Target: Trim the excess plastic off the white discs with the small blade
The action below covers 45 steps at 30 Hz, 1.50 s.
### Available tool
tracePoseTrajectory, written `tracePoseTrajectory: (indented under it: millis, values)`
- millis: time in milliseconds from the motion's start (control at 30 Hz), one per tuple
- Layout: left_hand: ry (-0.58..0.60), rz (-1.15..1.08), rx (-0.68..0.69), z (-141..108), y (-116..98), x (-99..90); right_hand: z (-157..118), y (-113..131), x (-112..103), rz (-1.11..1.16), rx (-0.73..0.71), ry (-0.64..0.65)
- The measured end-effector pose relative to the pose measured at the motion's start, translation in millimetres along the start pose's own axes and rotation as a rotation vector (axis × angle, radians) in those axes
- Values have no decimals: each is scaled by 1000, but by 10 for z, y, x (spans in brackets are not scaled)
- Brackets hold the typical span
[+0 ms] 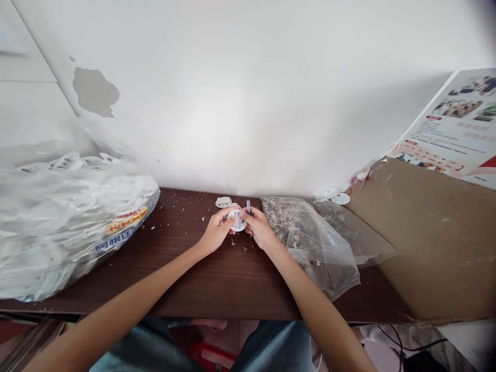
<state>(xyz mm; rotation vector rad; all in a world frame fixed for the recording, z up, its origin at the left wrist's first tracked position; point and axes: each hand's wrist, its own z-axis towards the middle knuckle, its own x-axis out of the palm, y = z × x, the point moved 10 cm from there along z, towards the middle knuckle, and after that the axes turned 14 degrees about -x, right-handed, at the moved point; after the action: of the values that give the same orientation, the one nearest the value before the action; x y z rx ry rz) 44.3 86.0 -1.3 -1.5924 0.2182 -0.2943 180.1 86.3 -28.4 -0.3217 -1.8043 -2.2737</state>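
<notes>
Above the table, a white plastic disc [237,220] with slots in it sits between my two hands. My left hand [217,231] grips its left edge, thumb on the face and fingers behind. My right hand [259,227] is closed at the disc's right edge, and a slim pen-like tool [248,204] with a clear purplish end stands up out of its fingers. The tool's lower part is mostly hidden by the hand. Just behind, another white disc [223,202] lies on the table, close to the wall.
A large clear bag [73,222] full of white discs fills the left side. On the right lies a clear bag [310,237] of small pale scraps, with white discs [340,198] behind it. A cardboard box [437,243] stands far right. White shavings dot the brown table [217,289].
</notes>
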Motion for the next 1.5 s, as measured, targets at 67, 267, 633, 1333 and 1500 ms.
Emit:
tracePoseTrajectory:
  millis: [67,267,633,1333,1500]
  values:
    - [33,-92,-43,18,30,22,6,-15,-12,21,1,-21]
    - [68,-454,-127,72,94,44,-39,-141,152,366,140,-62]
    - [-36,-313,-117,61,134,-8,-148,-105,346,495,208,-53]
    - [65,-444,-222,84,212,81,-200,-133,441,568,232,0]
    - [32,-434,-201,100,230,33,-216,-140,435,586,217,-40]
